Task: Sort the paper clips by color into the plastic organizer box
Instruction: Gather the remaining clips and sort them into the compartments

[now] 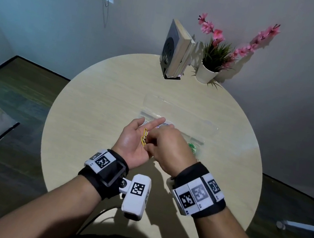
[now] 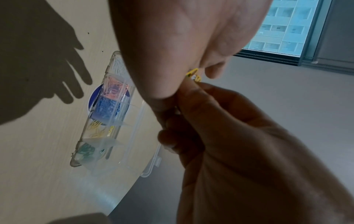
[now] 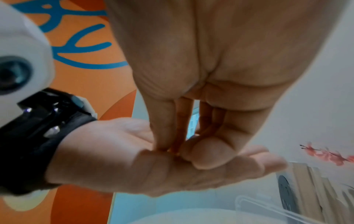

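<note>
Two bare hands meet above a round, pale wood-grain surface (image 1: 98, 92), each wrist strapped with a black band carrying black-and-white square markers. The left hand (image 1: 134, 143) lies palm up, fingers relaxed and extended, cradling a few small yellow wire paper clips (image 1: 144, 137) at the base of the fingers. The right hand (image 1: 170, 148) hovers palm down over it, its thumb and fingertips drawn together in a pinch at the yellow clips; in the left wrist view the pinch closes on a yellow clip (image 2: 194, 75), though how many clips it holds cannot be told.

Just beyond the hands sits the clear plastic organizer box (image 1: 196, 140), its transparent lid (image 1: 176, 109) folded open toward the far side. The left wrist view shows its row of compartments: pinkish-orange clips (image 2: 114, 87), then blue clips (image 2: 105, 108), then yellow clips (image 2: 99, 128), and green clips (image 2: 86, 152) in the end compartment. A blue round disc (image 2: 94, 97) shows beneath the box.

At the far edge of the surface stand books in a black metal bookend (image 1: 175, 51) and, beside them, a white pot of green grass with pink blossom sprays (image 1: 213, 59).
</note>
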Available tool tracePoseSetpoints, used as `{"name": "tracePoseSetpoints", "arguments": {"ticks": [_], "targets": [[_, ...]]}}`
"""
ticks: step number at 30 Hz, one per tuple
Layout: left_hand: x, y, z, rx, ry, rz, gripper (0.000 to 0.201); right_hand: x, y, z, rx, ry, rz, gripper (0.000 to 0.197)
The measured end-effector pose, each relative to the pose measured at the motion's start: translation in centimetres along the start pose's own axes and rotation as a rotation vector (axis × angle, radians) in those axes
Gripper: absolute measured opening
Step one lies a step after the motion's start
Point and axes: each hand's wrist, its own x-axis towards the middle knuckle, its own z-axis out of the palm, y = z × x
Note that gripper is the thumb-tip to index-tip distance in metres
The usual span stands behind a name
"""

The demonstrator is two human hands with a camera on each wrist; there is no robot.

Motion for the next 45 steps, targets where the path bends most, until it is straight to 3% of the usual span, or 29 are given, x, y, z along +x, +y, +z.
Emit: {"name": "tracePoseSetpoints", "arguments": {"ticks": [4, 10, 12, 15, 17, 19, 21, 24, 27, 29, 34, 36, 38, 40, 45], "targets": [[-0.1, -0.1, 0.0, 0.002, -0.001, 0.007, 0.054, -0.3, 0.0, 0.1, -0.042, 0.008, -0.030, 0.017], [0.0, -0.4, 0.3, -0.006, -0.038, 0.008, 0.055, -0.8, 0.5, -0.2, -0.048, 0.094, -0.106, 0.016], [0.0, -0.4, 0.3, -0.030, -0.040, 0.021, 0.055, -0.9, 1.1, -0.4, 0.070, 0.158, -0.046, 0.012], [0.1, -0.5, 0.4, -0.074, -0.063, 0.026, 0.058, -0.7, 1.8, -0.4, 0.469, 0.261, 0.073, 0.020], [0.2, -0.6, 0.5, -0.063, -0.056, 0.022, 0.058, -0.6, 1.9, -0.3, 0.678, 0.227, 0.116, 0.028], [0.3, -0.6, 0.5, -0.059, -0.020, 0.017, 0.057, -0.5, 1.5, -0.2, 0.771, 0.156, 0.133, 0.023], [0.3, -0.5, 0.5, -0.047, 0.014, 0.020, 0.056, -0.6, 1.2, -0.3, 0.698, 0.132, 0.123, 0.006], [0.0, -0.3, 0.6, -0.021, 0.013, 0.017, 0.057, -0.6, 0.7, -0.5, 0.365, 0.093, 0.080, 0.011], [-0.2, -0.1, 0.9, 0.012, 0.004, 0.026, 0.062, -0.2, -0.1, -0.3, 0.177, 0.022, 0.109, 0.013], [-0.2, -0.1, 0.8, 0.005, 0.006, 0.030, 0.065, 0.1, -0.3, -0.1, 0.122, 0.015, 0.138, 0.010], [-0.2, -0.5, 0.5, -0.015, 0.002, 0.031, 0.069, 0.8, -0.9, -0.1, 0.045, -0.067, 0.218, 0.027], [-0.1, -0.5, 0.6, -0.012, -0.009, 0.031, 0.068, 0.7, -0.9, -0.1, 0.070, -0.073, 0.203, 0.024], [0.0, -0.3, 0.6, -0.016, -0.018, 0.037, 0.067, 0.2, -0.5, -0.7, 0.154, -0.032, 0.152, 0.006], [0.1, -0.1, 0.5, -0.036, -0.012, 0.048, 0.065, -0.1, 0.2, -1.1, 0.337, 0.012, 0.153, 0.019], [0.5, -0.3, 0.5, -0.110, -0.031, 0.046, 0.064, -0.2, 1.6, -1.7, 1.135, 0.083, 0.222, 0.015]]}}
